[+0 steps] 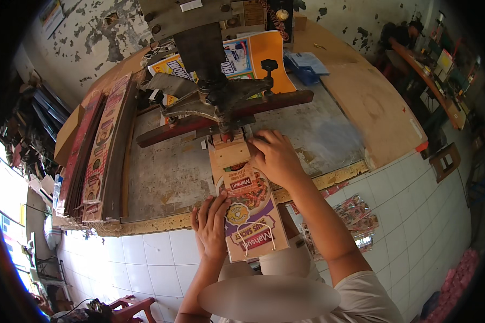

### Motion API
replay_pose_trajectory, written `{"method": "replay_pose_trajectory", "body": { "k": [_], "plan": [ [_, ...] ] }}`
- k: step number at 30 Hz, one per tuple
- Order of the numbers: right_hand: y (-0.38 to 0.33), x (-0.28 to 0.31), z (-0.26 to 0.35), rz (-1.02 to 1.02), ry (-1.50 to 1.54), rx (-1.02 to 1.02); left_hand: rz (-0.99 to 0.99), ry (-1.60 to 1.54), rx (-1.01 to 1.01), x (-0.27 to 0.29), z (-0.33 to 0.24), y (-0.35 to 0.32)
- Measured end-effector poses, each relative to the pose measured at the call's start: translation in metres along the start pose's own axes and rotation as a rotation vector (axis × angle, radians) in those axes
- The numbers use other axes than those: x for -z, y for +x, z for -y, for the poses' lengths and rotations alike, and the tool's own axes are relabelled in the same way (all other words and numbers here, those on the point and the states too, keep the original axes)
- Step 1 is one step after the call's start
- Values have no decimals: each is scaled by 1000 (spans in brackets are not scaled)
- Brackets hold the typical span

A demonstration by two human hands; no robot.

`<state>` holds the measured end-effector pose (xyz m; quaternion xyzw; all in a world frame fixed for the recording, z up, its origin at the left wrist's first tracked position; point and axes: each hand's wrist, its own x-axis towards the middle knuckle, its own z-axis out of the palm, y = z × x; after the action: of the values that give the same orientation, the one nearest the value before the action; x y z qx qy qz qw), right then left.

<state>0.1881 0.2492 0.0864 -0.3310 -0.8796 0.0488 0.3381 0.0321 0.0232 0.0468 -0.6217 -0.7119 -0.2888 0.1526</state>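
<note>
Clock ref: frame ctr. L hand point(210, 223) at 7 o'clock: fingers bent over L edge of printed cardboard panel point(253, 207), thumb hidden; can't tell if gripping or only steadying. R hand point(275, 159) at 3: fingers curled by R side of wooden block point(233, 153); can't tell if pinching. Panel at 6, near end past table edge, white cord loop point(273, 245) at that end; far end meets block. Press point(215, 97) at 11, head just beyond block. Judged step: aligning panel & block at press. Next move likely calls for squaring both, R fingers clear before any press stroke. Worktable point(167, 183) below press, bundled printed cardboard strips point(105, 145) at 9. Printed orange sheet point(269, 54) approx 12–1. Plastic-wrapped packs point(355, 215) at 4. Co-worker point(399, 40) at 2, well apart.
</note>
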Motion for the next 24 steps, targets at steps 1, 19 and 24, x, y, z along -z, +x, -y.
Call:
{"method": "replay_pose_trajectory", "body": {
  "k": [1,19,24],
  "plan": [
    [0,0,0,-1,-2,-1,-2,6,-4,-1,0,0],
    [3,-2,-1,-54,41,42,-40,31,24,2,-4,3],
    [3,3,-1,-48,43,35,19,-16,8,10,-5,5]
  ]
}}
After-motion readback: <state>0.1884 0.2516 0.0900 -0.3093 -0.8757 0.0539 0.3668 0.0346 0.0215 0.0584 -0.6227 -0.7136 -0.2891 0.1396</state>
